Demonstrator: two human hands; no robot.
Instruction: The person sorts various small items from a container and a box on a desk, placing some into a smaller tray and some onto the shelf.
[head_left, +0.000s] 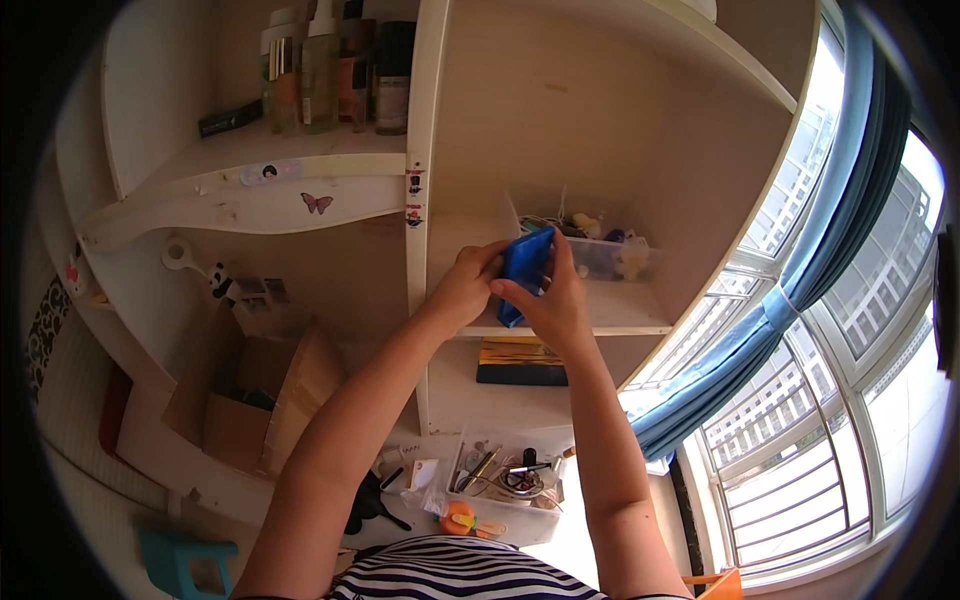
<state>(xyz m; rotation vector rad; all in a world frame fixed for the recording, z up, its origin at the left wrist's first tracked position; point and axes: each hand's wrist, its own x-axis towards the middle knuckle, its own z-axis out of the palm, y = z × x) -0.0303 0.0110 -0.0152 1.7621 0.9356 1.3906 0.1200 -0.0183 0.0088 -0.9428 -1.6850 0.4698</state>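
Both of my hands grip a flat blue case-like object (527, 262), held tilted in front of the right-hand shelf compartment. My left hand (480, 274) has hold of its left side, the fingertips partly hidden behind it. On the right side, my right hand (555, 296) grips it with the thumb across its front face. Just behind the blue object, a clear plastic bin (611, 257) stands on the shelf (615, 304) with cables and small plush-like items in it. A dark box with an orange patterned top (521, 360) lies on the level below.
Several cosmetic bottles (321, 75) stand on the upper left shelf. An open cardboard box (236, 431) sits at lower left. Below my arms, a clear tray (506, 510) holds pens and cables, beside an orange toy-like item (457, 517). A blue curtain (780, 307) hangs by the window at right.
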